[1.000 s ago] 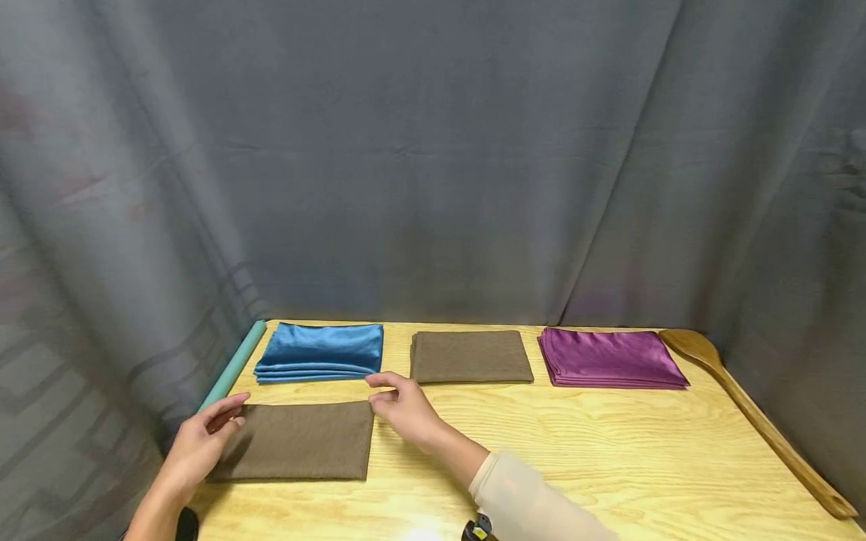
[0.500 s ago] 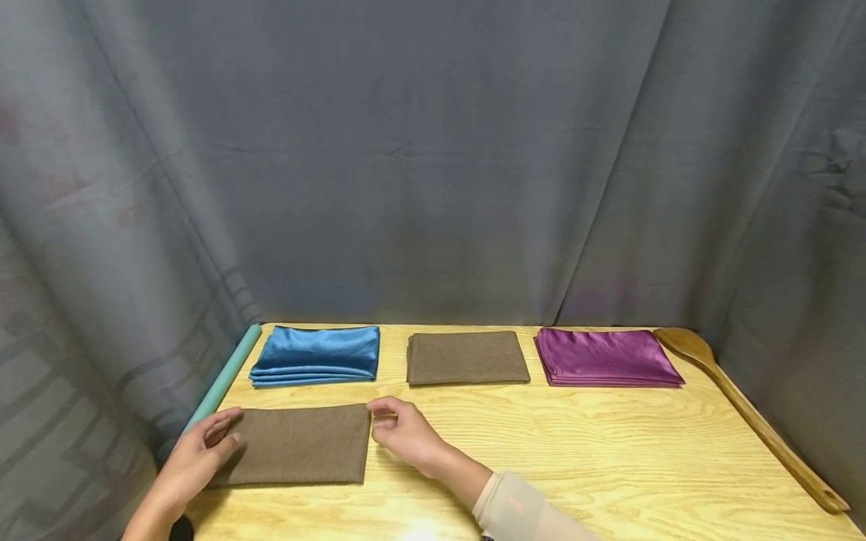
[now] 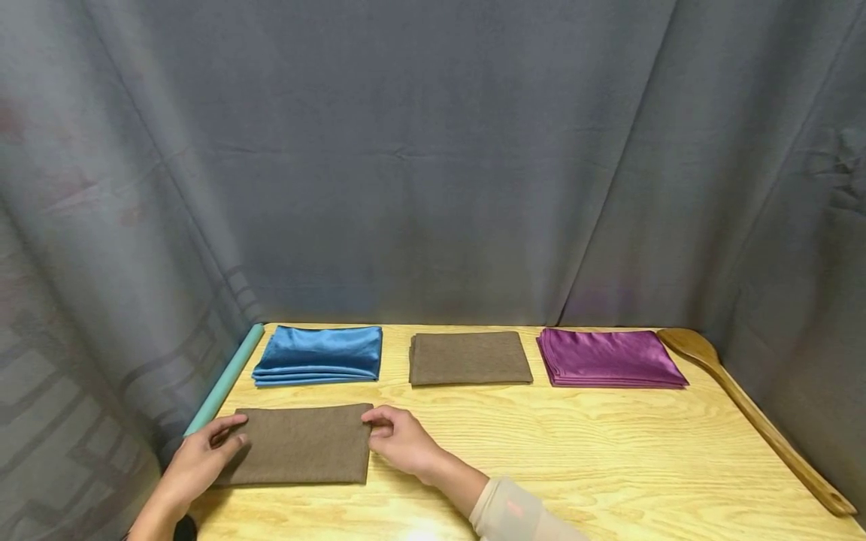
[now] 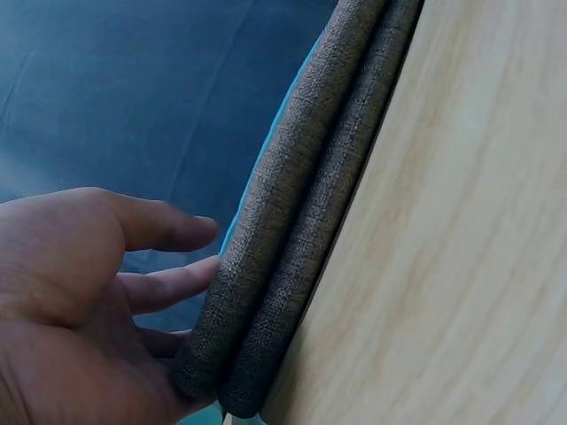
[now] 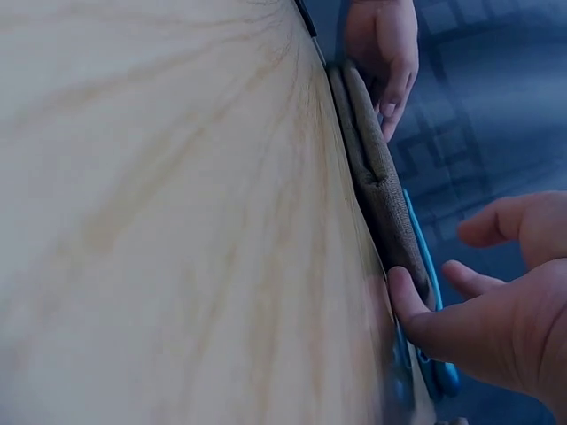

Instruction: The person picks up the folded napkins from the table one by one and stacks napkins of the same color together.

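A folded brown cloth (image 3: 301, 445) lies flat on the table near the front left, its layered folds showing edge-on in the left wrist view. At its left end rests my left hand (image 3: 198, 462), fingers loosely bent and thumb apart from them. The left wrist view shows fingertips of this hand (image 4: 97, 274) against the cloth's side (image 4: 266, 212). My right hand (image 3: 406, 443) is at the cloth's far right corner. In the right wrist view one digit of that hand (image 5: 514, 310) touches the cloth's end (image 5: 385, 195), while other fingers stand off it.
Along the back lie a folded blue satin cloth (image 3: 321, 355), another folded brown cloth (image 3: 471, 358) and a folded purple satin cloth (image 3: 612, 358). A wooden spoon (image 3: 758, 421) lines the right edge. A teal tube (image 3: 226, 379) lies along the left edge. Grey curtains (image 3: 419, 165) surround the table.
Both hands have come slightly nearer along the ends of the front brown cloth, the right hand from just beyond its far corner. The cloth stays nearly in place; the view shifts a little.
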### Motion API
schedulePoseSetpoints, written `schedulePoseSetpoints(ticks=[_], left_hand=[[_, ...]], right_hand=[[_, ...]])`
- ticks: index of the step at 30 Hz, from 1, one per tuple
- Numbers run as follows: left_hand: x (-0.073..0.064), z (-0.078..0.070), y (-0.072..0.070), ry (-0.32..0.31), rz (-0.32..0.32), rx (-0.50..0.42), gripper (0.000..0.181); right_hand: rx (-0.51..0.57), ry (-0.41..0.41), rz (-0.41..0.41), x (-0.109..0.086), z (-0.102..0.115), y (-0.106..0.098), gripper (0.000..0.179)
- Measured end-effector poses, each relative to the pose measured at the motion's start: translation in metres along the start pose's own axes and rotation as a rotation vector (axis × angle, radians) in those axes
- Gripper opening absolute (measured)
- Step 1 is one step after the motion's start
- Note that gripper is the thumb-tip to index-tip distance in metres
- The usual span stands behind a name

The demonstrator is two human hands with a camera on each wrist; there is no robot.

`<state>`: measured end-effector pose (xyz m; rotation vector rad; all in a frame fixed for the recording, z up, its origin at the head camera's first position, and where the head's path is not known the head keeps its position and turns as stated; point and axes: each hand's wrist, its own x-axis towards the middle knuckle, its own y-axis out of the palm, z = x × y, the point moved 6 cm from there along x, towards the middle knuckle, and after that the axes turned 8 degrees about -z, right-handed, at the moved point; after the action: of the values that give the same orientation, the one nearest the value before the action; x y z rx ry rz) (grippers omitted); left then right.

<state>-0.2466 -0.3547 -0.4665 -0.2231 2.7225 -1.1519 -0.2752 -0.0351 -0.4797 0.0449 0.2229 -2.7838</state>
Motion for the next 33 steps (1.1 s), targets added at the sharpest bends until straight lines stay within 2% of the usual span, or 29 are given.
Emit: schedulePoseSetpoints(ticks=[4, 8, 20, 26, 33], left_hand=[[0.002, 0.003, -0.002, -0.014, -0.041, -0.005, 0.058], [0.002, 0.005, -0.004, -0.031, -0.055, -0.021, 0.055], [0.003, 0.001, 0.0, -0.01, -0.026, -0.08, 0.047], [0.001, -0.002, 0.002, -0.023, -0.003, -0.118, 0.048], [0.0, -0.005, 0.001, -0.033, 0.002, -0.102, 0.049]], right_hand=[[-0.009, -0.009, 0.007, 0.001, -0.001, 0.002, 0.039], [-0.013, -0.016, 0.007, 0.002, -0.002, 0.003, 0.039], [0.009, -0.012, -0.009, 0.005, 0.001, 0.004, 0.044], [0.016, -0.016, -0.006, 0.005, 0.0, 0.005, 0.042], [0.028, -0.009, 0.004, 0.006, -0.003, 0.005, 0.041]])
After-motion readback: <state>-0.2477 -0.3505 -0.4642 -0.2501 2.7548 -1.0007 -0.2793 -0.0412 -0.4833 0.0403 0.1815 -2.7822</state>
